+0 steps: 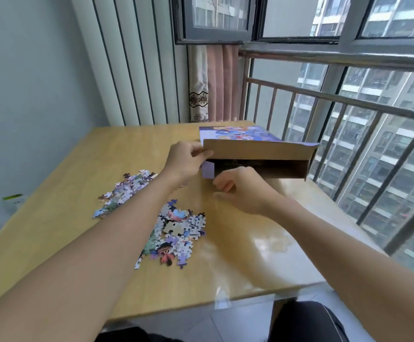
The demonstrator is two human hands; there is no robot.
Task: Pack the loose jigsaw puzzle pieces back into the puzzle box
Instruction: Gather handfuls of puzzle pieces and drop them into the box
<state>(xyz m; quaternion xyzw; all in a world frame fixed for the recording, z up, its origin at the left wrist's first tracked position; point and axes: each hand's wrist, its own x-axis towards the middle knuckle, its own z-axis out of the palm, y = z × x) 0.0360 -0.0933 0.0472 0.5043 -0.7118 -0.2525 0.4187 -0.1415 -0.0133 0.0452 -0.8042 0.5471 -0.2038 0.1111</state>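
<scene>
The puzzle box (pixel 240 134) lies at the table's far right, its purple printed face up and its brown end flap (pixel 257 150) lifted, so the dark opening faces me. My left hand (pixel 186 160) pinches the flap's left corner. My right hand (pixel 240 188) hovers just in front of the opening with its fingers curled; no piece shows between them. Loose puzzle pieces lie in two heaps: one (pixel 176 233) under my forearms near the middle, another (pixel 124 191) further left.
The yellow wooden table (pixel 77 230) has a glossy top. A metal railing (pixel 348 99) and windows run along the right, close behind the box. A curtain (pixel 213 82) hangs at the far corner. A white socket (pixel 13 203) sits on the left wall.
</scene>
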